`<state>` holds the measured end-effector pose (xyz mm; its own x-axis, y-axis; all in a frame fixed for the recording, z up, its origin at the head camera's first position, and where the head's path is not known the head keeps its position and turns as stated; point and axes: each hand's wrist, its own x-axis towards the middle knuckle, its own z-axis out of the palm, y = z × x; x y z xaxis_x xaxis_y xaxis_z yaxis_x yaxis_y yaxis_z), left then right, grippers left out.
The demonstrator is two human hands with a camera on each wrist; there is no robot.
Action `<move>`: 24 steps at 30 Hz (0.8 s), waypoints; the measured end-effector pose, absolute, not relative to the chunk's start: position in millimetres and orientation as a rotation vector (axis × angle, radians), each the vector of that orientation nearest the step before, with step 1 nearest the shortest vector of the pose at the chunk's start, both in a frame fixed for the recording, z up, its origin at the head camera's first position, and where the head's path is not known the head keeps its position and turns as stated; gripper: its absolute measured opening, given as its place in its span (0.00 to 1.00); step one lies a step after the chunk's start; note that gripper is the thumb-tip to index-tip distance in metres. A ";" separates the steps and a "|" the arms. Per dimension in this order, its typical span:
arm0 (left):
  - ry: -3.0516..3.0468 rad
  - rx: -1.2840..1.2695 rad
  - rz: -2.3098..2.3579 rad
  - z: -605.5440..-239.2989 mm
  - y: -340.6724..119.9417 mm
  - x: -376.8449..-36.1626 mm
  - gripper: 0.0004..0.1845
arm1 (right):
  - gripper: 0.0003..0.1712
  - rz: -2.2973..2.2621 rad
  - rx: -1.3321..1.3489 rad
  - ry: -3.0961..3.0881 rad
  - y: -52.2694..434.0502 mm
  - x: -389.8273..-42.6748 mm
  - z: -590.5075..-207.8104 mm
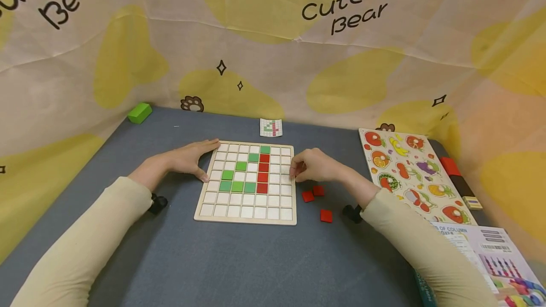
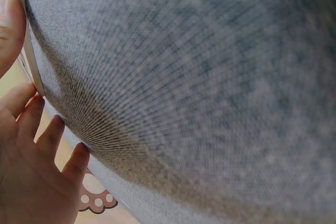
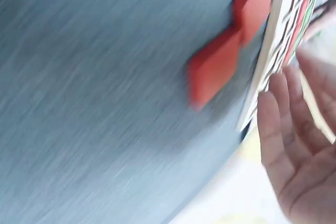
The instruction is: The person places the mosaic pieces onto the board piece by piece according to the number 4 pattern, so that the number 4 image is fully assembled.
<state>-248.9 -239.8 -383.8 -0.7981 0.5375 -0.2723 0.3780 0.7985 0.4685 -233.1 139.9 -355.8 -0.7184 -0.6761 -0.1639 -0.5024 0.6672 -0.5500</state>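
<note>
A square board (image 1: 216, 221) with a pale wooden rim and white cells lies on the table. Green tiles (image 1: 237, 186) form a stepped line and a row on it, beside a column of red tiles (image 1: 263, 167). My left hand (image 1: 183, 156) rests at the board's left edge, thumb and fingers spread; its fingertips (image 2: 35, 100) are right at the rim. Over the right edge is my right hand (image 1: 315, 165), fingers loosely bent; in the right wrist view nothing shows between them. Close to it lie three loose red tiles (image 3: 215, 69), two of them touching.
Behind the board lies a small pattern card (image 1: 270, 128). A green block (image 1: 140, 113) sits at the far left corner. To the right are a fruit picture board (image 1: 409, 169), a red and black eraser-like item (image 1: 460, 181) and a printed box (image 1: 490, 255). A patterned cloth hangs behind.
</note>
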 end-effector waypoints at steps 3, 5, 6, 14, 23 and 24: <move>2.588 0.693 0.559 -383.9 -240.4 -249.1 0.61 | 0.07 -0.666 -0.900 2.442 154.3 -236.8 -355.5; 2.586 0.692 0.563 -383.6 -240.6 -248.8 0.61 | 0.08 -0.645 -0.884 2.384 160.9 -238.0 -356.7; 2.586 0.690 0.564 -383.6 -240.8 -248.7 0.61 | 0.10 -0.633 -0.881 2.360 163.3 -238.0 -357.7; 2.586 0.686 0.562 -382.2 -239.1 -248.0 0.60 | 0.17 -0.569 -0.915 2.288 170.1 -232.7 -367.3; 2.585 0.681 0.559 -381.0 -237.7 -247.9 0.60 | 0.16 -0.546 -0.959 2.343 168.5 -230.3 -371.4; 2.585 0.682 0.560 -380.9 -237.6 -247.8 0.60 | 0.16 -0.546 -0.957 2.347 168.4 -230.3 -371.4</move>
<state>-247.8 -237.6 -380.9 -0.7976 0.5346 -0.2792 0.3710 0.7999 0.4716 -230.3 168.4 -371.4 -0.6006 -0.7289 -0.3285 -0.5092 0.6655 -0.5457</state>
